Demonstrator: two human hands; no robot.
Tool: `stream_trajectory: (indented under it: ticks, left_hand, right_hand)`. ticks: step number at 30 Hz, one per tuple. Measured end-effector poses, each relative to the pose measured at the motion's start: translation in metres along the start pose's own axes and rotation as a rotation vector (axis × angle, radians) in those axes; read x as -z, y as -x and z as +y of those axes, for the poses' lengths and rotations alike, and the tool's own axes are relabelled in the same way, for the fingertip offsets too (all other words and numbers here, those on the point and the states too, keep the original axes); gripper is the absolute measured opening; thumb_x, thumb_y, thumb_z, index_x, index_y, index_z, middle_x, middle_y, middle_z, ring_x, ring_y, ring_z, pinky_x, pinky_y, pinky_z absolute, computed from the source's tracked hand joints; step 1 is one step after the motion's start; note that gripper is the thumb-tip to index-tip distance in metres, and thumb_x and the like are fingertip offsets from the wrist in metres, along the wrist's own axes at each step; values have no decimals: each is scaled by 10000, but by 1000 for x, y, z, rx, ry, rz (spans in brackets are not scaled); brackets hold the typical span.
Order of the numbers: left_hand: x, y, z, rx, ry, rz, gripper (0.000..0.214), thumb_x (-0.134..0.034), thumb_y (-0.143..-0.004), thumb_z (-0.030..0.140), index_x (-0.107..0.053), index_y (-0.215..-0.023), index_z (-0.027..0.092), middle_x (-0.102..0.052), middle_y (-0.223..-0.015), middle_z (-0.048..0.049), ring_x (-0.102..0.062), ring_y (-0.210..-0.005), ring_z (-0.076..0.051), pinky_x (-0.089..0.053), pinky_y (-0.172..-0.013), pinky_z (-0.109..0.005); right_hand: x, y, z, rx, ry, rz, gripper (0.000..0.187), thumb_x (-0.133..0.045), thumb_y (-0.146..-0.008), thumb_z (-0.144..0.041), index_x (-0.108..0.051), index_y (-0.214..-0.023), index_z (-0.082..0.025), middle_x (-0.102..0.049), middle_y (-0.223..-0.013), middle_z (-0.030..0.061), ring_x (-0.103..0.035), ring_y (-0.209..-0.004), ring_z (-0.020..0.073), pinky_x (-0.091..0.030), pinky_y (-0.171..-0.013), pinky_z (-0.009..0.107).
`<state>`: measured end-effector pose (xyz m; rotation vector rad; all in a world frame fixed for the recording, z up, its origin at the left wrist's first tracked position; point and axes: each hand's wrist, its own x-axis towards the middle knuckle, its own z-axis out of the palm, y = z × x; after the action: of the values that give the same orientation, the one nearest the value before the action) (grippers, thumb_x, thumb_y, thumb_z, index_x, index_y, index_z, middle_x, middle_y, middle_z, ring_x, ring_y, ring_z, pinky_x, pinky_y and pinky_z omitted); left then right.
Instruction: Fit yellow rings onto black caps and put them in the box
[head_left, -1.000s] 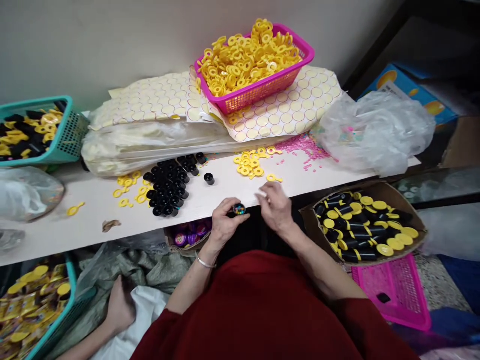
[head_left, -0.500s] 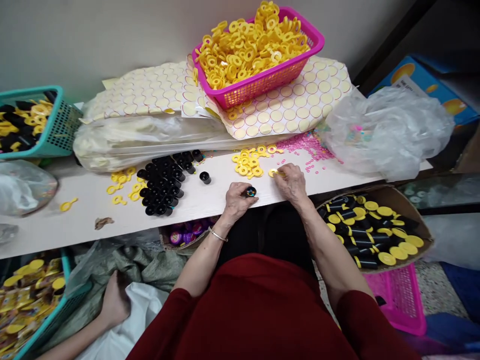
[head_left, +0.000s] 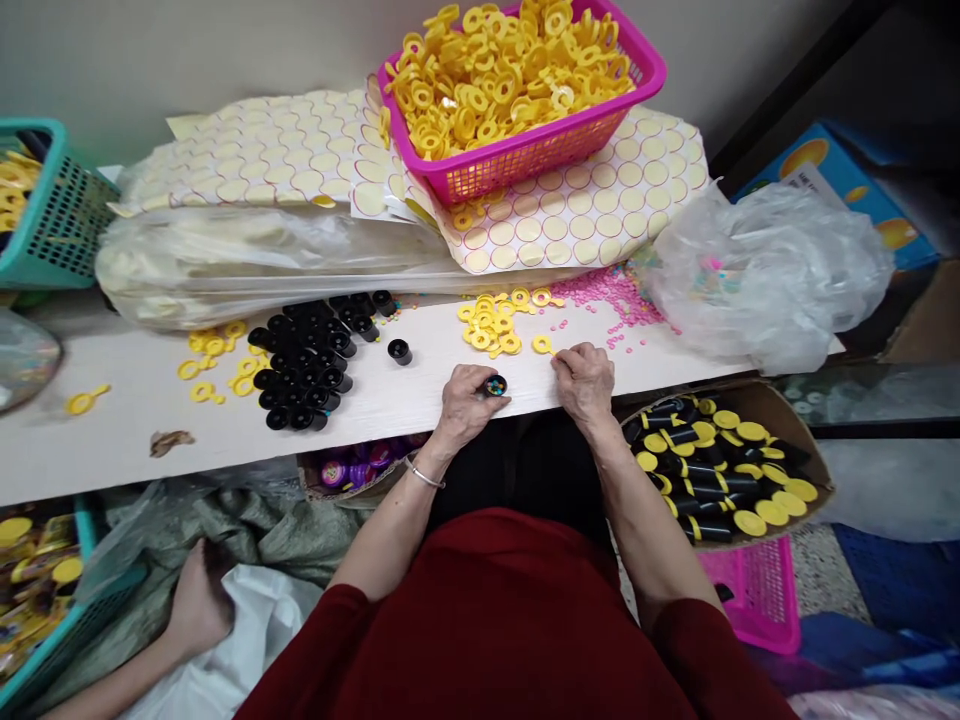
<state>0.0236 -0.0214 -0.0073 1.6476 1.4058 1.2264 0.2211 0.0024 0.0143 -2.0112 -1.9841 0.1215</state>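
Yellow ring cap (head_left: pixel 543 345) lies on the table (head_left: pixel 397 395) at the right hand's (head_left: pixel 585 380) fingertips, just right of the left hand (head_left: pixel 465 400), which grips a small black tube (head_left: pixel 495 385).

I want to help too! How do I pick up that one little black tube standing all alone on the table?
Pinch the lone black tube by its round sides, coming straight down from above. It stands upright with its open mouth up, apart from the black tube cluster, so fingers fit on either side. A sideways push would likely tip it. The left hand holds a filled tube in a similar way.
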Motion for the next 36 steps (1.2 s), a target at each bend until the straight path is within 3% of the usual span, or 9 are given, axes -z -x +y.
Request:
stream_trajectory:
  ticks: [7,14,19,24,30,33,36]
  left_hand:
    - [1,0,2,0,-4,-17,308,-806,-549,190,-695,-836,206,-671,-837,-36,-558,-870,-206,-470,-787,-334]
    - [0,1,2,-14,-24,-7,312,-805,-544,167,-691,-832,199,-672,-812,-28,-557,-854,-202,-470,-777,-332]
    - [0,1,4,1,-52,-8,315,-796,-544,147,-685,-833,204,-673,-819,-15,-562,-852,-194,-484,-769,-327]
    - [1,0,3,-18,-55,-29,313,-807,-541,161,-681,-825,199,-673,-811,-18,-563,-842,-194,-486,-772,-334]
    - [0,0,2,-18,-53,-47,315,-813,-537,182,-676,-820,197,-667,-802,-14,-559,-843,-191,-483,-770,-328]
    - [-1,1,2,-5,-51,-54,319,-812,-542,193,-675,-830,194,-659,-793,-11,-555,-833,-184,-479,-759,-314]
    - [-2,1,3,1,-68,-60,303,-804,-552,205,-674,-825,199,-652,-777,-6,-549,-819,-178,-472,-750,-305]
  right_hand:
    - [6,-7,-9,85,74,-65,232,-438,-849,-252,-657,-881,-183,-587,-965,101,-457,-898,240,-328,-730,349]
    - [-8,-14,12,35,-250,4,99,-564,-743,-249,-634,-775,-186,-566,-820,47,-509,-817,194,-402,-752,329]
    - [-19,-15,23,1,-431,102,127,-628,-687,-300,-596,-720,-181,-532,-757,26,-502,-730,175,-425,-685,316]
    - [-21,-18,13,-19,-262,103,171,-579,-745,-352,-642,-724,-194,-542,-779,49,-496,-758,202,-402,-695,349]
    - [-18,-20,3,37,-114,86,180,-479,-803,-263,-640,-773,-187,-589,-844,95,-501,-827,242,-369,-701,367]
    - [-13,-14,-5,76,-194,114,146,-481,-799,-240,-605,-745,-187,-585,-817,92,-503,-811,238,-379,-694,362]
    - [-4,0,-22,234,-364,111,135,-478,-828,-252,-589,-769,-203,-576,-794,64,-514,-794,211,-402,-711,346]
